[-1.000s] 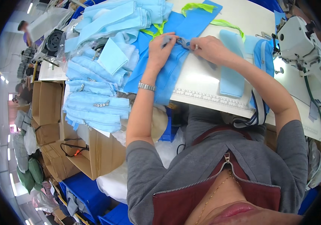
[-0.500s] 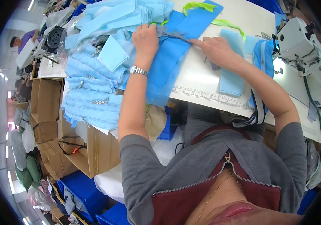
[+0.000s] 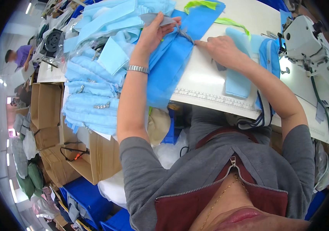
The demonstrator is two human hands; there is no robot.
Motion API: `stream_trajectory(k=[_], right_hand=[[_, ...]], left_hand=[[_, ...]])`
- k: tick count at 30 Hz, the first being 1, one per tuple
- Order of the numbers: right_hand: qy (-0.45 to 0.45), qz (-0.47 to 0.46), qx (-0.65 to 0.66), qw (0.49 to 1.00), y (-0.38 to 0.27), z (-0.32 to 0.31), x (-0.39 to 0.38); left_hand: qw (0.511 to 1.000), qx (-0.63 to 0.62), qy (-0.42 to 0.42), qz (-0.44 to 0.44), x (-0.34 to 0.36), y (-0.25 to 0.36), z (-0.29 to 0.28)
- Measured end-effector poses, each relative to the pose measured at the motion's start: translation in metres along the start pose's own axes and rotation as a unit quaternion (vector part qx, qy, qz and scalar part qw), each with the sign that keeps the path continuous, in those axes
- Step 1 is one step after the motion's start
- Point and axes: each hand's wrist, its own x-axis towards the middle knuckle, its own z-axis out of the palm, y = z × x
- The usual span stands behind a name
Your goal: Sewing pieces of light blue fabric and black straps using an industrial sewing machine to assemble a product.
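My left hand (image 3: 155, 34), with a watch band on its wrist, is turned partly palm up and holds a thin grey fabric strip (image 3: 156, 18) between thumb and fingers. The strip runs on, twisted, toward my right hand (image 3: 222, 51). Its index fingertip meets the strip's lower end at the edge of a blue fabric panel (image 3: 168, 73); the thumb is hidden, and the fingers look closed there. Beneath both hands lies the blue panel. A folded light blue piece (image 3: 237, 81) rests under my right forearm.
Light blue zippered pouches (image 3: 91, 94) and loose fabric are heaped on the left. Bright green strips (image 3: 232, 23) lie at the back. A white sewing machine (image 3: 307, 42) stands at right. A ruler scale (image 3: 210, 98) lines the table's front edge. Cardboard boxes (image 3: 106, 154) stand lower left; another person (image 3: 23, 56) is beyond.
My left hand has lifted and rolled from palm down to palm partly up, bringing the grey strip up with it. My right hand stays almost in place.
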Motion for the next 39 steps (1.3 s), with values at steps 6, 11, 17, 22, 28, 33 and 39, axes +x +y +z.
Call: stream_trajectory(k=[6,11,17,22,28,33,39], right_hand=[[0.009,0.002,-0.018,1.000,0.002,0.002,0.003],[0.019,-0.015,0.001,1.000,0.008,0.005,0.002],[0.002,0.004,0.029,1.000,0.008,-0.002,0.002],[0.003,0.013,0.026,1.000,0.017,-0.002,-0.005],[0.022,0.037,0.088,0.995,0.013,-0.023,-0.005],[0.012,0.075,0.489,0.869,0.012,-0.053,0.027],[0.069,0.039,0.647,0.758,0.010,-0.035,0.064]], left_hand=[[0.992,-0.094,-0.056,0.070,0.009,-0.015,0.007],[0.999,0.035,-0.013,-0.024,0.008,-0.010,0.007],[0.967,0.245,-0.057,0.030,0.009,-0.016,0.010],[0.962,0.270,-0.039,0.028,0.010,-0.019,0.003],[0.916,0.392,-0.059,0.065,-0.001,-0.013,0.013],[0.929,0.352,-0.070,0.088,-0.008,-0.006,0.023],[0.933,0.353,0.003,0.075,-0.008,-0.020,0.027]])
